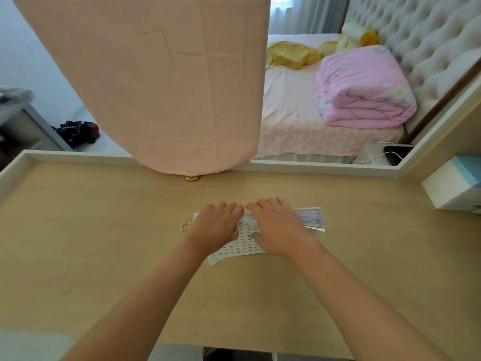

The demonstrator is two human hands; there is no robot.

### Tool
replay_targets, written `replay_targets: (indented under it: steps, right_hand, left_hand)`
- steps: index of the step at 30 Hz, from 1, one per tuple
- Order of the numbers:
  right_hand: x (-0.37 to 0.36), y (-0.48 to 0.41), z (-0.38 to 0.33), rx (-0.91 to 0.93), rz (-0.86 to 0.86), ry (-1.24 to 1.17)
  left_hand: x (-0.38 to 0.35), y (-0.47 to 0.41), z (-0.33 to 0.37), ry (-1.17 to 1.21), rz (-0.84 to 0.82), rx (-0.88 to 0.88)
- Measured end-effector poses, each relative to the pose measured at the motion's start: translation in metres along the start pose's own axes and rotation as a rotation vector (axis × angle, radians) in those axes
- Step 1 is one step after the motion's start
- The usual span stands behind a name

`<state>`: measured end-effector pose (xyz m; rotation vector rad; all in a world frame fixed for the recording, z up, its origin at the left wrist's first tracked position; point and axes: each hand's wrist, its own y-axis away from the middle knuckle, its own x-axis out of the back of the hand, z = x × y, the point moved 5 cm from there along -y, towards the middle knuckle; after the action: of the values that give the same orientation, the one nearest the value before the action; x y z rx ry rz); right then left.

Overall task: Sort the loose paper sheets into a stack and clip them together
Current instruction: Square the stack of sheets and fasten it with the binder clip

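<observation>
Behind the hands, a bedroom shows past the far edge of a pale wooden bench (pixel 104 230) with a white raised rim. Both hands lie flat on the bench, side by side, fingers pointing away from the person.

The left hand (pixel 216 225) is spread open, palm down, and presses on the white paper sheets (pixel 243 242) printed with rows of small dark marks. It grips nothing. The right hand (pixel 276 227) is also open and flat, palm down, on the same sheets, and its fingertips nearly meet those of the left hand. One corner of the sheets pokes out toward the person, between the two wrists.

Under the right hand, on its outer side, more sheets fan out in a thick pile with bluish edges (pixel 312 217). Just beside the left hand, on its outer side, lie thin gold wire paper clips (pixel 186 225); they touch the bench, apart from the hand.

Far beyond the fingers hangs a big peach cloth (pixel 156 87), with a small gold round base (pixel 192 178) showing under it. Past the right hand stands a bed with a folded pink quilt (pixel 364 92).
</observation>
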<state>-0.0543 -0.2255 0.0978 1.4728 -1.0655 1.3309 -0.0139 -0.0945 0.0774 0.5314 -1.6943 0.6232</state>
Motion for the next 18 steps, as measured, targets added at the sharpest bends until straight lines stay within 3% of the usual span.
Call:
replay_targets:
  steps: [2, 6, 10, 11, 14, 15, 16, 18]
  right_hand:
    - [-0.005, -0.012, 0.001, -0.046, -0.064, 0.072]
    - [-0.007, -0.013, 0.002, -0.038, 0.002, 0.038]
    - [-0.012, -0.011, 0.003, -0.019, 0.047, 0.022]
    - [-0.012, -0.012, 0.003, -0.022, 0.052, 0.022]
    - [-0.011, -0.013, 0.005, -0.038, 0.066, 0.018]
    - [-0.011, -0.013, 0.005, -0.042, 0.068, 0.019]
    - [-0.012, -0.014, 0.006, -0.048, 0.064, 0.016]
    - [-0.012, -0.017, 0.007, -0.056, 0.061, 0.006]
  left_hand:
    - [-0.002, 0.001, -0.001, -0.024, 0.002, -0.013]
    - [0.003, 0.004, -0.003, 0.017, -0.031, -0.012]
    - [0.007, 0.036, -0.047, 0.278, -0.008, 0.126]
    - [0.004, 0.051, -0.064, 0.419, 0.061, 0.234]
    - [-0.037, 0.096, -0.115, 0.883, 0.24, 0.806]
    - [-0.056, 0.104, -0.122, 0.903, 0.218, 0.929]
    - [-0.074, 0.106, -0.122, 0.836, 0.131, 0.943]
    - [-0.108, 0.099, -0.109, 0.695, -0.112, 0.787]
